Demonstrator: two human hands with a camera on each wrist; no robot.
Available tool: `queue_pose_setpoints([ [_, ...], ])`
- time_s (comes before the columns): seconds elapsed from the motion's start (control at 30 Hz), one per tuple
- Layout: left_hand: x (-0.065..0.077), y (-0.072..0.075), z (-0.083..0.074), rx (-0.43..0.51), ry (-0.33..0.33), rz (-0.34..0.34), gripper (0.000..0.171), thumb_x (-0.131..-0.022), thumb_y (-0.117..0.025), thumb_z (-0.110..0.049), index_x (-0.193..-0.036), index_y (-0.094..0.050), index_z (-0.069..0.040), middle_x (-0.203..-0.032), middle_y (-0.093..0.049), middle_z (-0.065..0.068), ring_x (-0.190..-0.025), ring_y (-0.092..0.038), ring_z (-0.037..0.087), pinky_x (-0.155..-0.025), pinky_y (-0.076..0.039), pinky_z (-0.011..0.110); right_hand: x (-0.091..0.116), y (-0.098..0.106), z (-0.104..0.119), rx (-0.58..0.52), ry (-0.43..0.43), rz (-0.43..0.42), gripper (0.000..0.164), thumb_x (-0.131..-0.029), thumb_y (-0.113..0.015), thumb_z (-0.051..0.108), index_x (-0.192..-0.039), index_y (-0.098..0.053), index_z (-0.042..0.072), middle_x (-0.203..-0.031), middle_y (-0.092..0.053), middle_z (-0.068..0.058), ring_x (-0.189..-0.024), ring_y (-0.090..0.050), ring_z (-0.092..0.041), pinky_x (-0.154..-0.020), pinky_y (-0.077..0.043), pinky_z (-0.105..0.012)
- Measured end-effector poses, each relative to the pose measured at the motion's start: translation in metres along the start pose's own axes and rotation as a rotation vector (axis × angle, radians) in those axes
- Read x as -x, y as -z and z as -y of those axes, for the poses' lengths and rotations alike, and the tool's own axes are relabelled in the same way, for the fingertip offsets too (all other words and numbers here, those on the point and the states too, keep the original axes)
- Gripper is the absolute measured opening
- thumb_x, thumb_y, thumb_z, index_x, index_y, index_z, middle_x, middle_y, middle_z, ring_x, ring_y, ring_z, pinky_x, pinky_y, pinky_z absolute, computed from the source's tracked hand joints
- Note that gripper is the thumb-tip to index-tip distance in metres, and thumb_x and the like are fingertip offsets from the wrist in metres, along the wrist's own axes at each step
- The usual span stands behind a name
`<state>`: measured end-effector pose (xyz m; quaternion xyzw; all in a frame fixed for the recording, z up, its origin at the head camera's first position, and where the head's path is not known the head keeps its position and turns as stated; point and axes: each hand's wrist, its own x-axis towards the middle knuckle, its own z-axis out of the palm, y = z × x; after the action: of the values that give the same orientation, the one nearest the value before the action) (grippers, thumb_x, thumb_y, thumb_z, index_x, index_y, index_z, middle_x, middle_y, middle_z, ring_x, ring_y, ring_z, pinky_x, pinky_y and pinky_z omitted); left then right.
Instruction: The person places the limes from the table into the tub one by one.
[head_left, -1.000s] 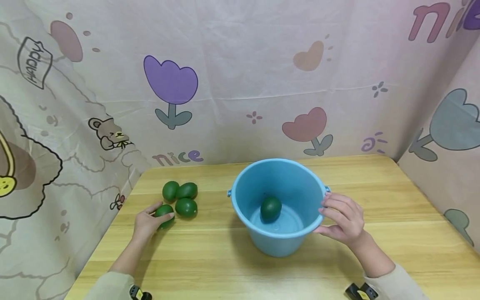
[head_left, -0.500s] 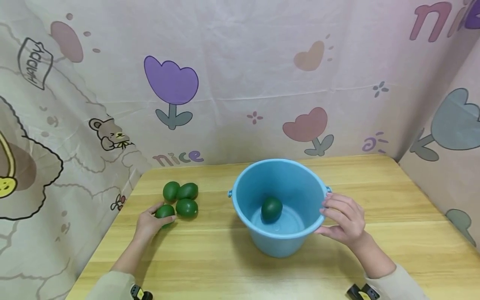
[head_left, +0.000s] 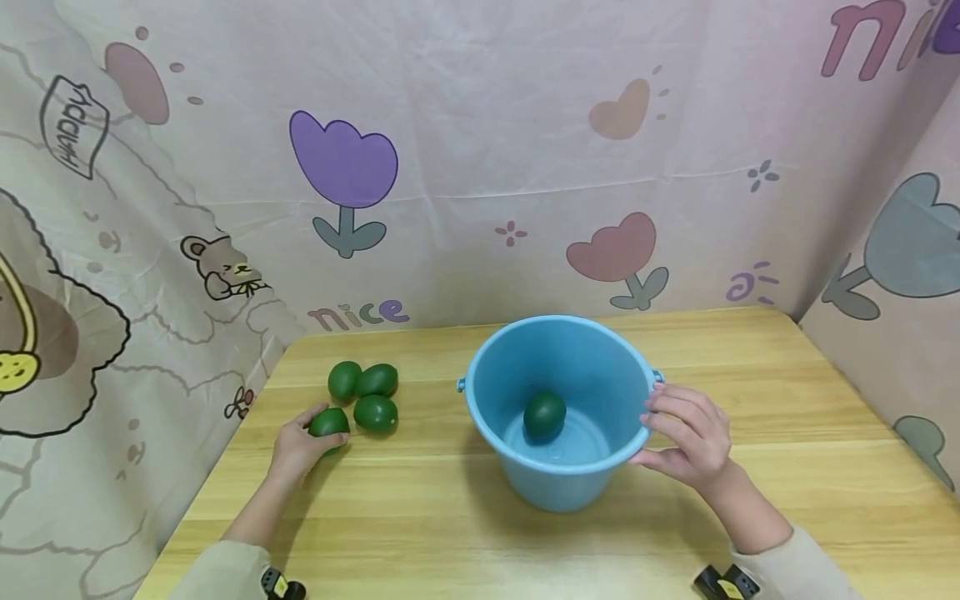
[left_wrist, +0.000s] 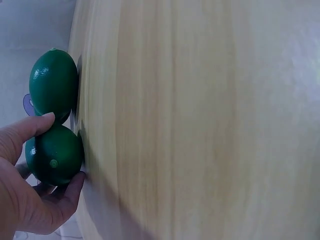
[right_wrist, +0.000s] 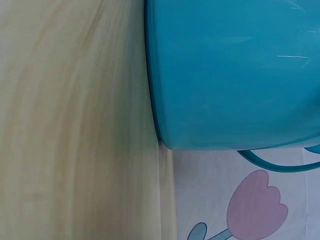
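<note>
My left hand holds a dark green lime between thumb and fingers at the left of the table. In the left wrist view the thumb lies on one side of this lime, with fingers on the other. Just beyond it, several more limes lie grouped together. A light blue bucket stands upright right of centre, with one lime on its bottom. My right hand holds the bucket's right rim. In the right wrist view only the bucket's wall shows; the hand is out of sight.
The wooden table reaches back to a hanging cloth printed with flowers. Another cloth hangs along the left side. The bucket's handle hangs down on its far side.
Both hands stay almost where they were, the left on its lime and the right on the bucket. The left thumb shifts slightly on the lime.
</note>
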<state>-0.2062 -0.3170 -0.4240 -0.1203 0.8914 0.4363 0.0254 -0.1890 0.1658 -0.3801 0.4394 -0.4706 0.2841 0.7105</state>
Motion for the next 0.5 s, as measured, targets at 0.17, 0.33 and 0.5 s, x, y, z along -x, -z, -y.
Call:
queue_pose_setpoints([
  [0.17, 0.0032, -0.0005, 0.0017, -0.059, -0.018, 0.0, 0.079, -0.081, -0.071, -0.014, -0.145, -0.029, 0.002, -0.144, -0.027, 0.036, -0.126, -0.034, 0.052, -0.103, -0.032, 0.061, -0.0017, -0.0012, 0.0002, -0.001, 0.003, -0.002, 0.049, -0.081, -0.069, 0.045, -0.065, -0.058, 0.0, -0.062, -0.058, -0.015, -0.063, -0.057, -0.026, -0.085, -0.054, -0.028],
  [0.33, 0.0062, 0.0004, 0.0023, -0.047, -0.005, -0.003, 0.079, -0.081, -0.071, -0.015, -0.146, -0.029, 0.001, -0.144, -0.026, 0.036, -0.126, -0.033, 0.051, -0.103, -0.032, 0.06, -0.0026, -0.001, 0.0001, 0.005, 0.006, -0.003, 0.05, -0.081, -0.069, 0.045, -0.065, -0.058, 0.0, -0.062, -0.058, -0.014, -0.062, -0.056, -0.026, -0.084, -0.054, -0.028],
  [0.5, 0.0079, 0.0009, 0.0035, -0.025, -0.001, -0.004, 0.079, -0.081, -0.071, -0.014, -0.146, -0.029, 0.001, -0.145, -0.025, 0.035, -0.127, -0.032, 0.05, -0.105, -0.031, 0.059, -0.0018, -0.0005, -0.0001, 0.01, 0.008, -0.002, 0.05, -0.081, -0.069, 0.046, -0.065, -0.058, 0.0, -0.062, -0.058, -0.014, -0.063, -0.057, -0.026, -0.085, -0.054, -0.028],
])
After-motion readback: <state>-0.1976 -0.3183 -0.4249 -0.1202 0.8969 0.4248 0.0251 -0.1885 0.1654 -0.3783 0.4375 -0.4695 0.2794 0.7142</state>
